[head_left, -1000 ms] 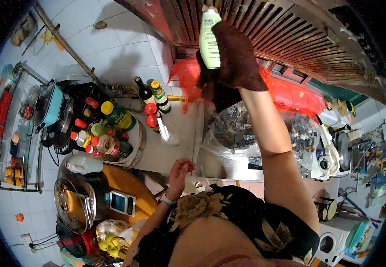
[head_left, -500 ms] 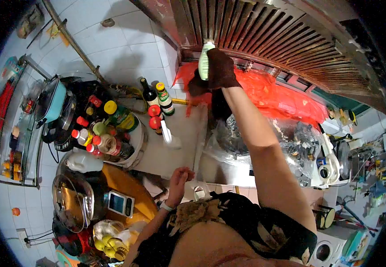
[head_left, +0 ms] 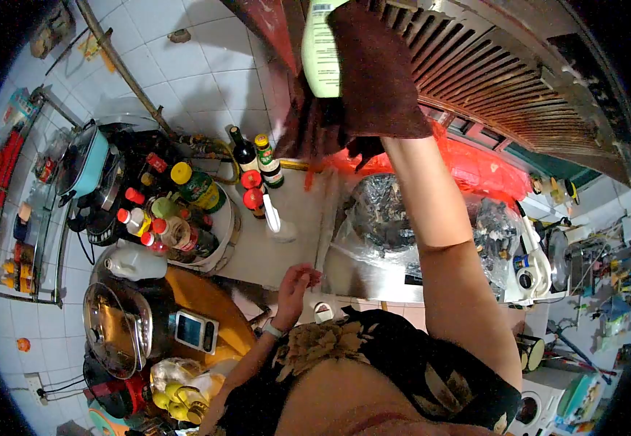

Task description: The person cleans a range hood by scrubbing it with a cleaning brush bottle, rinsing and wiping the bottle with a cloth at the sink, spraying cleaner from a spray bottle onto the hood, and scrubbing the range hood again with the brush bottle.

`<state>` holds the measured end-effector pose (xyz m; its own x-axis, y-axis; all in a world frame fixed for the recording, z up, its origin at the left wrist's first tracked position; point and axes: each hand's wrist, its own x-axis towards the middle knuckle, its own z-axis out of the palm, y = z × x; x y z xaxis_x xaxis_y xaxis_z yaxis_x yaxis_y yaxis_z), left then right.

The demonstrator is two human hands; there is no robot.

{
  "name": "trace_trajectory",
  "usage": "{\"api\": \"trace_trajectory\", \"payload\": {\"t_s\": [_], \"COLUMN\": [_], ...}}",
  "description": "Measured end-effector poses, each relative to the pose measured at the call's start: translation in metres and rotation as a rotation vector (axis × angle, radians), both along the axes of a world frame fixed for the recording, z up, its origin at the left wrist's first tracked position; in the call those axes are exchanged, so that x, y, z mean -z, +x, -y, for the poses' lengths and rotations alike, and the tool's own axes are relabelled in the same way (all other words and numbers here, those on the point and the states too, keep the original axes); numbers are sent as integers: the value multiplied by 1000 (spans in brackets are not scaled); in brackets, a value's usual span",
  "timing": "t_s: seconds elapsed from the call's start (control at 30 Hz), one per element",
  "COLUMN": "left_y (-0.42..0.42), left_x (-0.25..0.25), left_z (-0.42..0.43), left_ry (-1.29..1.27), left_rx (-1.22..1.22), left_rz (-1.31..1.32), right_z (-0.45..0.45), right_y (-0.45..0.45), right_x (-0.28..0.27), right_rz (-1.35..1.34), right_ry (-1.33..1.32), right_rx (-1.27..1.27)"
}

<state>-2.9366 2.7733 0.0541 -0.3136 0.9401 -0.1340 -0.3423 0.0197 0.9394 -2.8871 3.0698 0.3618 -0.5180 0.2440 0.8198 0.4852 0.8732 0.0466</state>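
A dark brown cloth [head_left: 384, 80] covers my right hand [head_left: 405, 149], with its fingers hidden beneath. Through it the hand grips a pale green bottle [head_left: 321, 58] with printed text, high up beside the slatted range hood [head_left: 468, 65]. Part of the cloth hangs below the bottle. My left hand [head_left: 296, 292] is low, near the counter's front edge, its fingers loosely bent and nothing visible in them. A white-topped spray bottle [head_left: 277, 225] stands on the counter [head_left: 246, 251] beyond it.
Sauce bottles [head_left: 268, 161] and red-capped jars [head_left: 253, 190] stand at the wall. More bottles fill a white bucket [head_left: 224, 247] on the left. Red plastic sheeting [head_left: 468, 167] and clear plastic wrap [head_left: 362, 232] lie beneath the hood. A lidded pot [head_left: 115, 330] sits lower left.
My right hand has lifted the bottle and cloth upward and closer to the camera, so they look larger. My left hand has barely moved.
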Motion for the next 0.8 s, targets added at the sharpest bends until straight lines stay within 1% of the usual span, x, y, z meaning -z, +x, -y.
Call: {"api": "trace_trajectory", "payload": {"t_s": [0.1,0.17,0.2,0.23,0.27,0.3,0.37,0.4,0.47,0.5,0.53,0.57,0.6,0.63,0.67,0.7,0.73,0.8], "left_y": [-2,-2,-3,-3,-3,-3,-5,-7,-7,-7,-8,-9,-12,-14,-16,-18,-19,-17], "left_x": [-4,-3,0,3,7,12,18,20,22,22,21,19,17,12,6,-7,-23,-76], "left_z": [-5,-7,-6,-5,-4,-2,0,2,2,3,5,4,-1,-7,-16,-29,-42,-70], "left_ry": [18,23,22,20,21,-4,-32,-61,-92,-60,-28,-32,49,127,124,70,15,152], "left_rx": [16,16,5,-4,-2,0,12,17,33,23,12,21,-3,-25,-11,-65,-120,-97], "left_rz": [-4,-4,-2,1,-2,12,23,-13,-52,-40,-28,-32,-12,11,14,-5,-26,-86], "right_z": [3,-44,-75,-96,-117,-132,-133,-128,-125,-128,-137,-133,-129,-115,-103,-85,-52,-45], "right_y": [-6,-17,-29,-38,-48,-57,-58,-51,-42,-44,-50,-50,-52,-51,-45,-37,-21,-14], "right_x": [-1,49,79,107,134,160,170,175,173,180,191,188,184,175,164,151,124,128], "right_rz": [32,-115,-399,-510,-685,-640,-600,-251,224,219,129,31,-275,-736,-954,-1073,-1057,-794], "right_ry": [-4,-272,-999,-1364,-1729,-1543,-1352,-858,-393,-400,-506,-673,-1132,-1645,-1814,-1876,-1842,-1350], "right_rx": [61,-230,-538,-719,-833,-647,-461,-140,176,184,43,-76,-413,-786,-942,-1009,-980,-778]}}
